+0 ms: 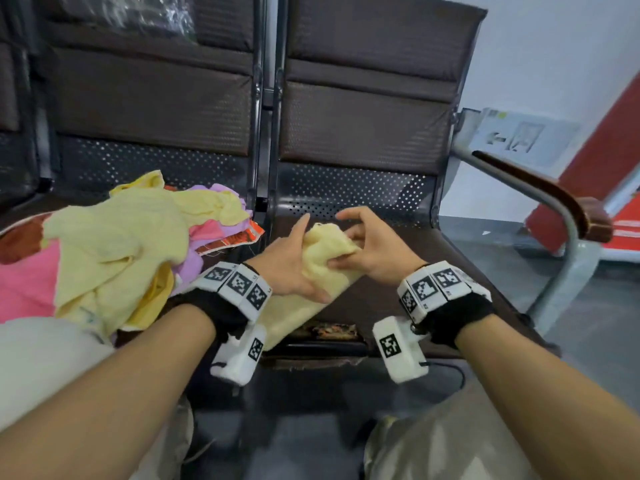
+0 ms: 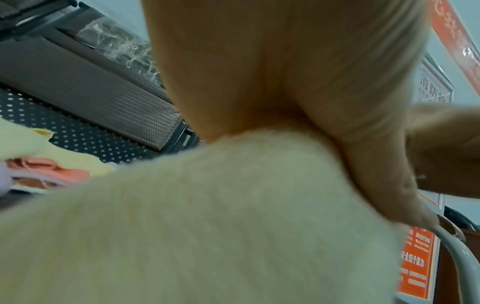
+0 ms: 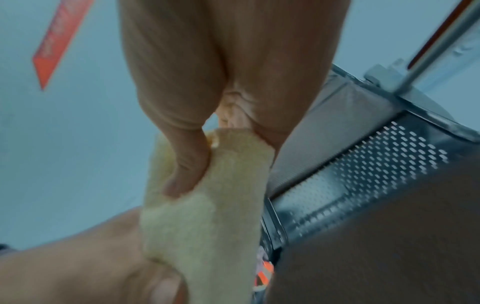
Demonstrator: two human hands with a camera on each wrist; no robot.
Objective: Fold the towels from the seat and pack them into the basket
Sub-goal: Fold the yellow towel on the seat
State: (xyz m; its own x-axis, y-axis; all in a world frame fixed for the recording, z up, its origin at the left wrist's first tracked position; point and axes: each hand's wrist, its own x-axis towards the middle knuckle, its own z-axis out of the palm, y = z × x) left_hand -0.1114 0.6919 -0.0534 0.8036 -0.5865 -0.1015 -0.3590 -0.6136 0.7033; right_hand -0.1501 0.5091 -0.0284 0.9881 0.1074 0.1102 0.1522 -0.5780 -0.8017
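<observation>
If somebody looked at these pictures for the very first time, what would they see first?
First the two hands in the middle: the left hand and the right hand both hold a pale yellow towel over the brown seat. Next, the bright pile of yellow, pink and purple cloth on the seat to the left. The basket is not in view.

- Pale yellow towel (image 1: 313,271) on the seat (image 1: 398,292), plain, softly ribbed.
- That seat: dark brown, its back strip black with white dots.
- Left of the seat, the pile (image 1: 131,244): pale yellow on top, lilac, pink, an orange-red printed scrap.
- Wrist bands (image 1: 239,284): white blocks, black-and-white square codes, black straps.
- Right of the seat, a red wall panel (image 1: 599,174).
</observation>
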